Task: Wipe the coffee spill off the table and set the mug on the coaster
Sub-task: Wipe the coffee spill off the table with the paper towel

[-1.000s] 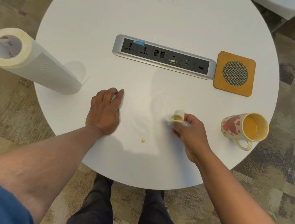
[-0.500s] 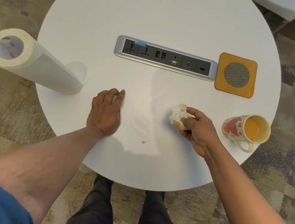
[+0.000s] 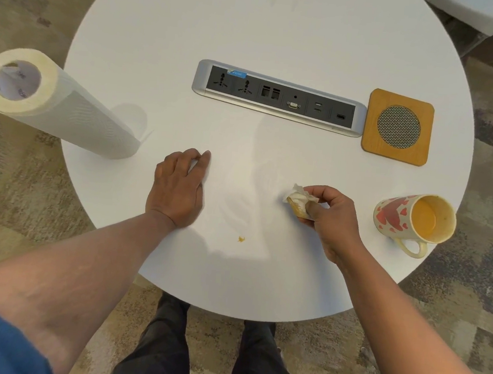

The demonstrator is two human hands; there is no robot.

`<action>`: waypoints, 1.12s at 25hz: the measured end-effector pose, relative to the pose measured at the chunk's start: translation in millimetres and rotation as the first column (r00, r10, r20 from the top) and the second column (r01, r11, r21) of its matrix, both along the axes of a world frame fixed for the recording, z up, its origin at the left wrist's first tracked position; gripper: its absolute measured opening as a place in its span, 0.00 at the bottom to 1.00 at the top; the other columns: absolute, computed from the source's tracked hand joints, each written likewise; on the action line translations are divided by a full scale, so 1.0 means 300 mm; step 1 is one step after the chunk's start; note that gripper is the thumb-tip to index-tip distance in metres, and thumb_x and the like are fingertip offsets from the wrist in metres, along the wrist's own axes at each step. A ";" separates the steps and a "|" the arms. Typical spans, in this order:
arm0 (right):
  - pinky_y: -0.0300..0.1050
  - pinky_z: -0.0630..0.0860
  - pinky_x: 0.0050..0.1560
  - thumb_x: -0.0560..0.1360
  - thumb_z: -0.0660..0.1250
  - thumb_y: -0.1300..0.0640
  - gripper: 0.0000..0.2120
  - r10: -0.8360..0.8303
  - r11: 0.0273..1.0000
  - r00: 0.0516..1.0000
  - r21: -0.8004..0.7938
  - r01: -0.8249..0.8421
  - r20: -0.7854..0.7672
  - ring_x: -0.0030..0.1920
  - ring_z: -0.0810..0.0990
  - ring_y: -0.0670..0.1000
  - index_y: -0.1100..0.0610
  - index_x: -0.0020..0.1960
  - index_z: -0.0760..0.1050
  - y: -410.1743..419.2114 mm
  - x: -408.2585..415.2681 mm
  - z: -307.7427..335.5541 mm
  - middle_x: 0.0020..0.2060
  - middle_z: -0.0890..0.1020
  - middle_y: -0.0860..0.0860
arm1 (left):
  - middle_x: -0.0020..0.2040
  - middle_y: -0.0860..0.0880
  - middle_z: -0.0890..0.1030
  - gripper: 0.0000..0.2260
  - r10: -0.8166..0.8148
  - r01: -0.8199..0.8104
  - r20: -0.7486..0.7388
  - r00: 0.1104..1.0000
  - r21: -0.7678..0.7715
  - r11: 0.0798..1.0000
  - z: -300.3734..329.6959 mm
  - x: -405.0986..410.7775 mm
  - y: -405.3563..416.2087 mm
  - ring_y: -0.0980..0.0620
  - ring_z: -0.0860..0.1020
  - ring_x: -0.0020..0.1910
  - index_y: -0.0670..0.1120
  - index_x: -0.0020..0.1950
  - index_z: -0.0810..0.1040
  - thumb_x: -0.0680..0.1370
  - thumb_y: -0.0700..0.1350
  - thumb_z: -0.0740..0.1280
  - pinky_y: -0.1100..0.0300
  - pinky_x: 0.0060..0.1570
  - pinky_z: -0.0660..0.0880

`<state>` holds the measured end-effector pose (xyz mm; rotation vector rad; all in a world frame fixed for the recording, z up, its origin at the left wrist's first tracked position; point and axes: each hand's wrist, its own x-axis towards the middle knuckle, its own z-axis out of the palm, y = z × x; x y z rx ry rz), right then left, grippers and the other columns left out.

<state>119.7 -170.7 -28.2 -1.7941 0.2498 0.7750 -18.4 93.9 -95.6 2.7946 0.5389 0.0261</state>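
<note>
Head view: I am looking down on a round white worktop (image 3: 283, 26), with both forearms reaching in from the near edge.
Right hand: my right hand (image 3: 330, 215) is pinching a crumpled paper towel wad (image 3: 299, 200) between thumb and curled fingers; the wad is showing a brown stain on its underside and is sitting just at the worktop surface, though I cannot tell whether it is touching.
Left hand: my left hand (image 3: 178, 185) is lying palm-down on the worktop, fingers relaxed and together, gripping nothing.
Spill: a small brown coffee spot (image 3: 241, 239) is remaining on the worktop near the front edge, between the two hands; a faint smeared sheen is showing on the surface beyond it.
Mug: the mug (image 3: 415, 221), cream with red hearts, is standing near the right edge, just right of my right hand and apart from it, handle pointing toward me, brown liquid showing inside.
Coaster: the square wooden coaster (image 3: 397, 127) with a round mesh centre is lying beyond the mug, well apart from it, carrying nothing.
Socket strip: the socket panel (image 3: 278, 97) is sitting in the worktop's middle, its right end just beside the coaster.
Paper roll: the paper towel roll (image 3: 58, 104) is standing at the left edge.
</note>
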 end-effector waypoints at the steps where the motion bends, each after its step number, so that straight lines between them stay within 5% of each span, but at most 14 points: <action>1: 0.56 0.84 0.52 0.73 0.69 0.71 0.11 -0.018 1.000 1.000 -0.019 0.018 0.009 0.43 0.84 0.53 0.56 0.46 0.84 -0.001 -0.003 -0.010 0.45 0.86 0.51 | 0.68 0.44 0.70 0.27 0.000 0.000 0.003 1.000 0.000 1.000 0.000 0.001 -0.001 0.39 0.67 0.64 0.44 0.76 0.70 0.76 0.43 0.56 0.43 0.62 0.66; 4: 0.51 0.82 0.54 0.70 0.74 0.62 0.10 -0.028 0.999 0.999 -0.034 0.029 0.043 0.52 0.84 0.53 0.51 0.50 0.84 -0.010 -0.013 -0.032 0.54 0.85 0.50 | 0.68 0.44 0.71 0.27 -0.005 0.005 0.006 1.000 0.007 1.000 -0.002 -0.001 -0.003 0.40 0.66 0.64 0.44 0.75 0.71 0.76 0.43 0.57 0.43 0.61 0.66; 7: 0.43 0.75 0.49 0.68 0.72 0.59 0.17 0.148 0.985 0.977 -0.110 -0.132 0.152 0.55 0.81 0.51 0.43 0.54 0.80 -0.014 -0.016 -0.030 0.61 0.77 0.47 | 0.68 0.44 0.71 0.27 -0.008 0.008 0.011 1.000 0.011 1.000 -0.004 0.001 0.000 0.40 0.66 0.63 0.44 0.76 0.70 0.76 0.42 0.58 0.43 0.61 0.66; 13: 0.28 0.68 0.46 0.75 0.69 0.57 0.10 0.414 0.875 0.841 -0.406 -0.263 0.349 0.49 0.77 0.41 0.48 0.54 0.83 -0.021 0.011 -0.053 0.51 0.81 0.43 | 0.67 0.45 0.70 0.27 -0.006 0.005 0.024 1.000 0.016 1.000 -0.008 -0.002 -0.002 0.40 0.67 0.63 0.44 0.75 0.71 0.75 0.41 0.60 0.44 0.61 0.65; 18: 0.37 0.72 0.45 0.76 0.70 0.57 0.07 0.383 0.881 0.738 -0.459 -0.111 0.556 0.49 0.79 0.47 0.52 0.52 0.86 0.052 0.105 -0.094 0.49 0.85 0.47 | 0.67 0.45 0.70 0.26 -0.007 0.007 0.022 1.000 0.014 1.000 -0.007 -0.001 0.004 0.40 0.67 0.63 0.44 0.75 0.71 0.76 0.42 0.59 0.44 0.60 0.65; 22: 0.32 0.65 0.44 0.77 0.68 0.61 0.05 0.311 0.871 0.757 -0.492 0.015 0.575 0.49 0.76 0.50 0.61 0.50 0.83 0.157 0.182 -0.115 0.51 0.80 0.54 | 0.67 0.45 0.71 0.26 -0.008 0.007 0.033 0.999 0.021 1.000 -0.010 -0.002 0.003 0.41 0.67 0.63 0.44 0.75 0.72 0.75 0.42 0.59 0.44 0.59 0.66; 28: 0.45 0.64 0.39 0.77 0.65 0.60 0.09 0.592 0.770 0.613 -0.593 -0.238 0.523 0.43 0.76 0.55 0.54 0.47 0.84 0.346 0.189 -0.107 0.41 0.79 0.54 | 0.67 0.43 0.72 0.27 0.002 -0.003 0.045 0.999 0.015 1.000 -0.019 -0.002 0.004 0.39 0.69 0.62 0.42 0.77 0.68 0.77 0.43 0.56 0.44 0.60 0.67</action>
